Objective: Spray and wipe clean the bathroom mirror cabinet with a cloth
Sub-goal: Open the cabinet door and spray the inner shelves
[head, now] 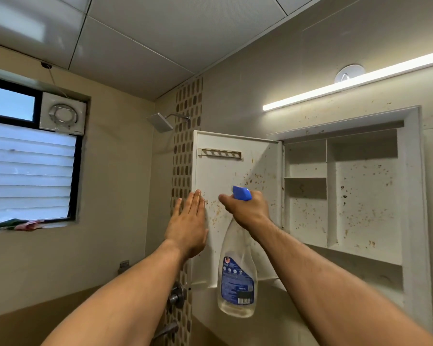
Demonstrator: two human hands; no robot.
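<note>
Bathroom mirror cabinet seen from below, spraying stage. One spray bottle (236, 278), clear plastic with a blue label and a blue trigger head (241, 193), hangs at centre frame. The right hand (248, 208) is closed round its neck, with the nozzle facing the one cabinet door (225, 171). The door stands swung open to the left, and its inner face is speckled with brown spots. The left hand (188, 221) is open, its straight fingers laid flat against the door's free edge. The cabinet recess (413, 196), right of centre, is split by shelves and one upright divider into several compartments. The low angle makes their exact number hard to fix, and their back walls are spotted too. The mirror face itself is turned away and not visible. The bottle shows little liquid, so it is probably light, rigid enough to hold at the neck, and possibly slick if wet. The door is a stiff hinged panel that would likely swing under pressure, so bracing its free edge suits the wiping to come. One hook rail (220, 153) crosses the door's top. Two pieces of fabric (23, 224), green and pink, lie on the window sill at lower left. Whether either is the cleaning cloth cannot be told. No hand holds a cloth.
</note>
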